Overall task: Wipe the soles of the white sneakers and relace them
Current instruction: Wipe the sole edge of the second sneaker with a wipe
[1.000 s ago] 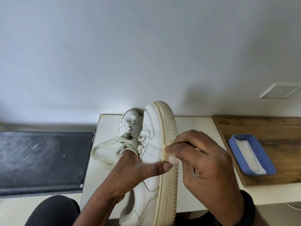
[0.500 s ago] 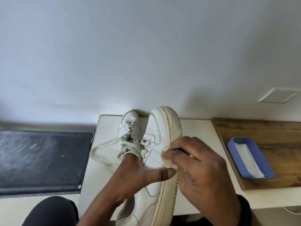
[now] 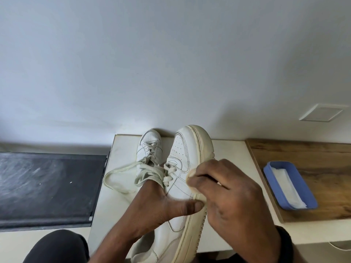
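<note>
A white sneaker (image 3: 182, 158) is tipped on its side, its yellowed sole edge (image 3: 204, 147) facing right. My left hand (image 3: 161, 207) grips it round the laced middle, thumb pressed on the upper near the sole. My right hand (image 3: 229, 198) pinches a small pale wipe (image 3: 190, 174) against the sole's side at mid-length; most of the wipe is hidden under the fingers. The second white sneaker (image 3: 150, 147) stands upright behind, toe to the wall, with a loose lace (image 3: 115, 175) looping off to the left.
Both shoes are on a cream table (image 3: 233, 150) against a grey wall. A blue tray (image 3: 273, 168) holding white wipes sits on a wooden board (image 3: 313, 158) at right. A dark slab (image 3: 47, 185) lies left of the table. My knee (image 3: 57, 247) shows at the bottom left.
The held sneaker has tilted a little, showing more of its upper. My right hand with the wipe has slid slightly along the sole edge. The view has shifted a bit.
</note>
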Available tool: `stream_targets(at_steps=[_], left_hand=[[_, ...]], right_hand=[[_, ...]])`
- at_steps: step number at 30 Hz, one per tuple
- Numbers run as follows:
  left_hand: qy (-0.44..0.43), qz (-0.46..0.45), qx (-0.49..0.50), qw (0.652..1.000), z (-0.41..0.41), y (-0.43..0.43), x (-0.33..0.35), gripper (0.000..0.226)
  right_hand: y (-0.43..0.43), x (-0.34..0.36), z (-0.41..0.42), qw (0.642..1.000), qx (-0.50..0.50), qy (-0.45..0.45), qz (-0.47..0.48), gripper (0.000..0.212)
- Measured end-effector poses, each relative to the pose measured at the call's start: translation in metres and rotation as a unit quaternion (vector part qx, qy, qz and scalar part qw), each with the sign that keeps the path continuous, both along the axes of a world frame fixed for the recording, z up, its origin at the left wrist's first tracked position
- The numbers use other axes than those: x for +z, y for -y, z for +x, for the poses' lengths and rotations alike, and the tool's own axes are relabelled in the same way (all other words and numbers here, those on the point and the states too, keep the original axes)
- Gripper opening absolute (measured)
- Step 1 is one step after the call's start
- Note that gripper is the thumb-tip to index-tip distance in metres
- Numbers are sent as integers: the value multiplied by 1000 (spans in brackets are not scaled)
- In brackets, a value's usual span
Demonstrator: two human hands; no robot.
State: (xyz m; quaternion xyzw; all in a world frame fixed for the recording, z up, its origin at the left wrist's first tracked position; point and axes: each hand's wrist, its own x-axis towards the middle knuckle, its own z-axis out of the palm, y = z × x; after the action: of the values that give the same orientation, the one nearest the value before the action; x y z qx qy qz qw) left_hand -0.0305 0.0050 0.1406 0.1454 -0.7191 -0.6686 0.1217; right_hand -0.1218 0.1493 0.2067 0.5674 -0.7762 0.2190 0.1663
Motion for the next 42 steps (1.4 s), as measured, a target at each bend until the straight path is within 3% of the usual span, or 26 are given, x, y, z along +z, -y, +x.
stream_targets(at_steps=[5, 9, 17, 22, 28, 32, 42], left_hand=[[0, -23, 15, 1000, 0, -1, 1, 78], [-3, -48, 15, 999, 2, -4, 4, 79], [-16, -18, -4, 1000, 1, 0, 3, 76], [-9, -45, 7, 999, 1, -2, 3, 85], [-8, -48, -16, 999, 4, -3, 2, 90], [15, 6, -34, 999, 3, -6, -3, 85], [3, 64, 45, 997, -5, -30, -8, 87]], right_hand=[[4, 14, -22, 996, -41, 48, -55, 33], [6, 25, -38, 991, -75, 39, -99, 23], [2, 11, -8, 1000, 8, 14, -5, 31], [4, 24, -26, 995, -46, 48, -81, 31], [-3, 32, -42, 986, -71, 57, -143, 16], [-6, 33, -35, 984, -37, 94, -149, 9], [5, 37, -32, 991, -19, 73, -111, 24]])
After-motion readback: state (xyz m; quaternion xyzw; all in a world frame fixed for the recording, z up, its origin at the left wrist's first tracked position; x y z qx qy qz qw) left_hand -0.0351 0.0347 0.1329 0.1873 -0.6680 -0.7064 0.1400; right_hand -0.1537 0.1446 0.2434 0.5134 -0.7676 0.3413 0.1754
